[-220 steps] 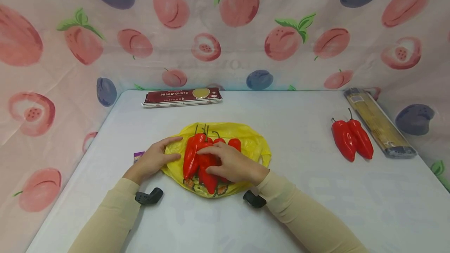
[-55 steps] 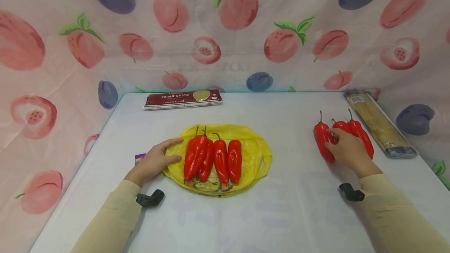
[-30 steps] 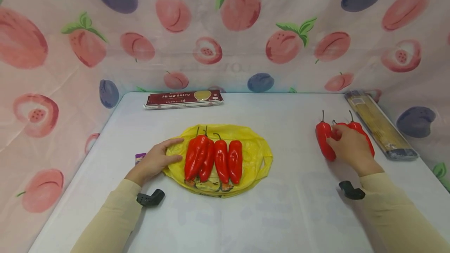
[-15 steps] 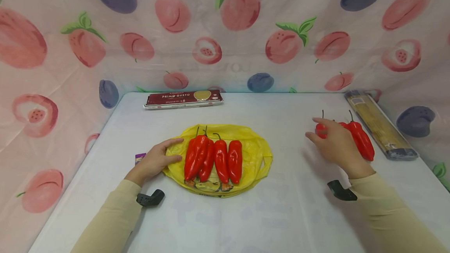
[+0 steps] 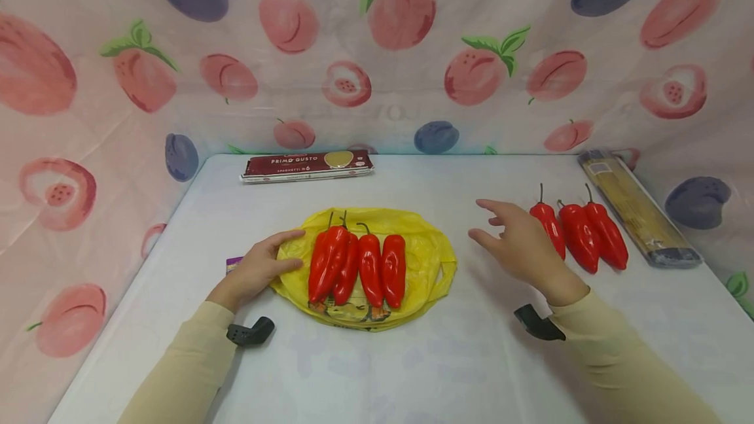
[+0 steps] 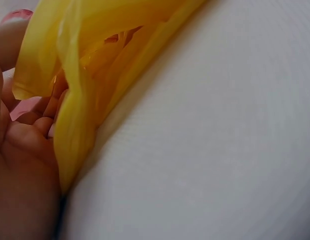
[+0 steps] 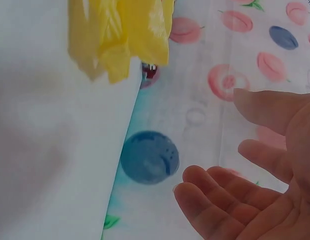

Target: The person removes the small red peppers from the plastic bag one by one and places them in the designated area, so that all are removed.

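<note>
Head view: several glossy, elongated red peppers (image 5: pixel 330 264) lie on a crinkled yellow plastic bag (image 5: pixel 427 247). At the bag's left edge, the left hand (image 5: pixel 262 265) rests against it, thumb and index finger spread apart. Right of the bag, the right hand (image 5: pixel 521 241) hovers with fingers parted, holding nothing; farther right lie three more long red peppers (image 5: pixel 580 237), then a clear packet of long yellow pasta (image 5: pixel 642 211). Behind the bag sits a flat maroon spaghetti packet (image 5: pixel 307 167).
</note>
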A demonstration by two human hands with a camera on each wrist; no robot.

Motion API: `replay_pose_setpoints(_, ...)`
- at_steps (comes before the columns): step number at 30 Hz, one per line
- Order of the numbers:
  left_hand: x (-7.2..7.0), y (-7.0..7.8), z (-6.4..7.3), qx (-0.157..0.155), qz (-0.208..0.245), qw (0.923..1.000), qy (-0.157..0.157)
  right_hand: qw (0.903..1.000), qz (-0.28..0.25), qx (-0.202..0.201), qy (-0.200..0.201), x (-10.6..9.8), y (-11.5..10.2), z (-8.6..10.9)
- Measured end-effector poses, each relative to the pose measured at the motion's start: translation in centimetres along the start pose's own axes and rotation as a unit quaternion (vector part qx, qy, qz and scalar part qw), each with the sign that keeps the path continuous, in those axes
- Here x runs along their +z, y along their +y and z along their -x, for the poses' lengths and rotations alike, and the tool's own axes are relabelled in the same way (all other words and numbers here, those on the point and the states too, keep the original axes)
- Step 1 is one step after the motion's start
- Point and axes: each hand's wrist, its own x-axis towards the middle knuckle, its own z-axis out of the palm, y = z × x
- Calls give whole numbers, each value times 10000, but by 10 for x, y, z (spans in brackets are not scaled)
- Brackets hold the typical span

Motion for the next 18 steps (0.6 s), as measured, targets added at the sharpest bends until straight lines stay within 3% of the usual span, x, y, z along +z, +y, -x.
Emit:
replay_pose_setpoints(11, -1, 0, 2, 114, 639, 9978, -149, 9993, -178, -256, -209, 26, -20, -5)
replay_pose_setpoints(18, -2, 2, 3, 132, 596, 9980, -136, 9970, -406, -513, -414, 45, -37, -10)
